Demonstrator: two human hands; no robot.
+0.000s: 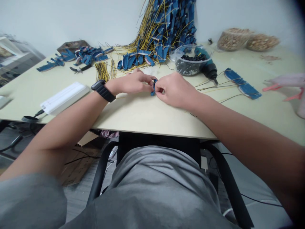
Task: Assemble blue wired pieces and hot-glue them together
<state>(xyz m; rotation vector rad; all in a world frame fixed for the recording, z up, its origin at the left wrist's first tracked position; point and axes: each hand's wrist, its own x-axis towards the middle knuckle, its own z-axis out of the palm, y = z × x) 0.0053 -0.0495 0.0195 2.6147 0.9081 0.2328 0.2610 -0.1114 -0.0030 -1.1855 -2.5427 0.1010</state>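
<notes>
Over the middle of the table, my left hand (pixel 134 82) holds a small blue plastic piece (pixel 152 92) between thumb and fingers. My right hand (pixel 175 89) is closed in a pinch against the right side of that same piece. Whatever else lies between the right fingertips is hidden. Just behind the hands, several blue pieces (pixel 133 60) with yellow and black wires lie in a row. To the right, a few joined blue pieces (pixel 243 83) rest with their wires running toward my right wrist.
A large heap of wired blue parts (pixel 171 22) rises at the back. Near it stand a clear tub (pixel 190 68) of small black parts and a power screwdriver (pixel 209 69). Pliers (pixel 81 68) and a white box (pixel 64 97) lie left, a pink glue gun (pixel 286 80) right.
</notes>
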